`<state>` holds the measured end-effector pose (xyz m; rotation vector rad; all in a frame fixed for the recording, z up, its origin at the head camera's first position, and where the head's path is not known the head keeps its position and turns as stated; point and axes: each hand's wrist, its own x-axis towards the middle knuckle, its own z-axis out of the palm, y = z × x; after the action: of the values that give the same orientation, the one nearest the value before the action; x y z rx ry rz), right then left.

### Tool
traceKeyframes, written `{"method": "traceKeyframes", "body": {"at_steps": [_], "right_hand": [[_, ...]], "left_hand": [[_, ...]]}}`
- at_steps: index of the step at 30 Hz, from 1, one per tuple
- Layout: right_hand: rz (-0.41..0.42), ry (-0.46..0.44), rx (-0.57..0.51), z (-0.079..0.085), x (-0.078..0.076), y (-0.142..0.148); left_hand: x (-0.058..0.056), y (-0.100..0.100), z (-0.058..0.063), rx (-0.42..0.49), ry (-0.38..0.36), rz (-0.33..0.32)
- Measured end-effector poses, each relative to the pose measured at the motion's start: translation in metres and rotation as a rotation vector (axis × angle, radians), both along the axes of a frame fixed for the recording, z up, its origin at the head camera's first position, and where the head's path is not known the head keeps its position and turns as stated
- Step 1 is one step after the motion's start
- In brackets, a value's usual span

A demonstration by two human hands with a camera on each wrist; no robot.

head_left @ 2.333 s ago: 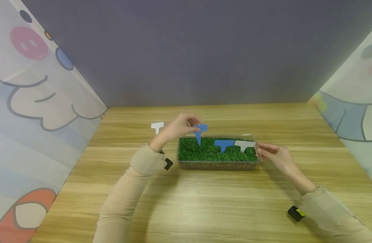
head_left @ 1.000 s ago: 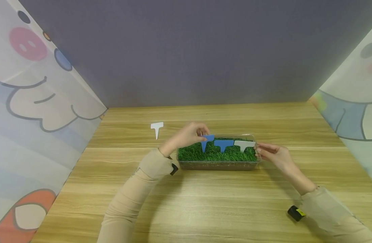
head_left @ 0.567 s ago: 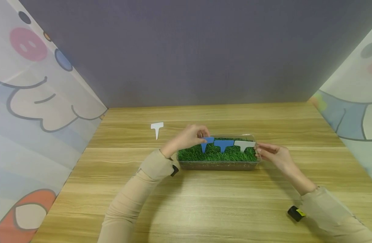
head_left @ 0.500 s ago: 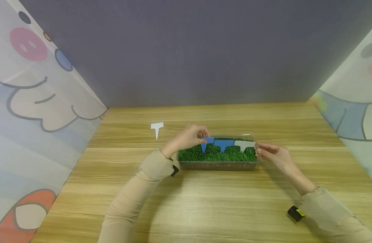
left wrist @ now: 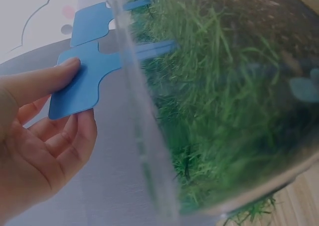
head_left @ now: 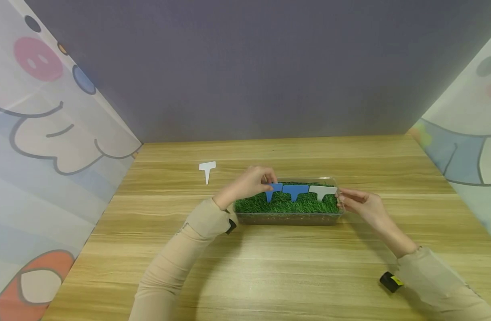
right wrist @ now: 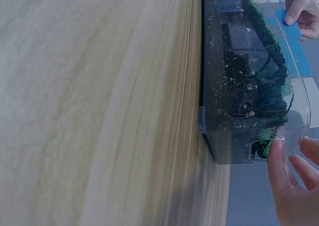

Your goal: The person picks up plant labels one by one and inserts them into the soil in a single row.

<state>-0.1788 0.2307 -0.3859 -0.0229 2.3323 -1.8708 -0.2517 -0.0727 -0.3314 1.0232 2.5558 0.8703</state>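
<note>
My left hand (head_left: 253, 182) pinches the head of a blue T-shaped plant label (head_left: 274, 187), thumb on the front face and fingers behind. Its stem stands in the green grass of a clear plastic planter box (head_left: 285, 219). Beside it stands a second blue plant label (head_left: 295, 190), then a white plant label (head_left: 323, 191) at the right. My right hand (head_left: 365, 205) holds the box's right end, thumb and fingertips at the rim; exactly how they grip it is hard to tell. In the right wrist view, dark soil (right wrist: 239, 81) shows through the clear wall.
Another white plant label (head_left: 207, 172) lies flat on the wooden table (head_left: 269, 272), left of the box and behind it. A grey panel (head_left: 269, 71) rises at the table's back, with cartoon-printed panels on both sides.
My left hand has moved right and down with the blue plant label, from above the grass until its stem stands in it. Recently it has sunk slightly lower. The right hand has stayed in place.
</note>
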Motion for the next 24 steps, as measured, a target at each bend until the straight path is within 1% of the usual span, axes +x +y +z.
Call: {"method": "traceKeyframes", "body": {"at_steps": [3, 6, 9, 12, 17, 19, 21, 24], "right_hand": [[-0.003, -0.001, 0.002, 0.001, 0.0, -0.001], [-0.025, -0.015, -0.019, -0.003, -0.001, 0.0], [-0.025, -0.014, -0.021, -0.006, -0.002, 0.001], [-0.012, -0.007, -0.021, -0.014, -0.005, 0.005], [-0.021, -0.008, -0.064, -0.041, -0.015, 0.019], [-0.016, 0.004, -0.062, -0.048, -0.017, 0.022], [-0.018, 0.01, -0.057, -0.051, -0.019, 0.024], [-0.028, -0.003, -0.049, -0.05, -0.018, 0.023]], "left_hand": [[0.0, 0.0, -0.002, -0.016, -0.011, -0.003], [0.0, 0.0, -0.003, -0.026, -0.021, -0.003], [0.0, 0.001, -0.003, -0.031, -0.011, -0.005], [0.001, 0.002, -0.003, -0.038, 0.001, -0.008], [0.001, 0.002, -0.003, -0.047, 0.003, -0.009], [0.001, 0.002, -0.003, -0.046, 0.0, -0.01], [0.001, 0.002, -0.003, -0.046, 0.001, -0.008], [0.002, 0.002, -0.001, -0.05, 0.016, -0.007]]}}
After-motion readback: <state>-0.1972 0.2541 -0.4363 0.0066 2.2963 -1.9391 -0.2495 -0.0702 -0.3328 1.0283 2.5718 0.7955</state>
